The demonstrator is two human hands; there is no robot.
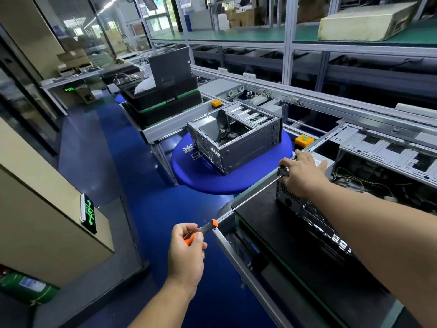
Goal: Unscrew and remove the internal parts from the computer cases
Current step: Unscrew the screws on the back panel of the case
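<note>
Head view: left hand (186, 247) grips screwdriver (236, 208); right hand (301, 174) perhaps steadies case (307, 209); writing unreadable.

Both forearms are bare as far as the bottom edge of the view; no sleeve shows on either. The left hand (186, 252) and the right hand (302, 176) wear no gloves. Whether either carries a ring cannot be told. The fingernails that show are cut short and unpainted.
</note>
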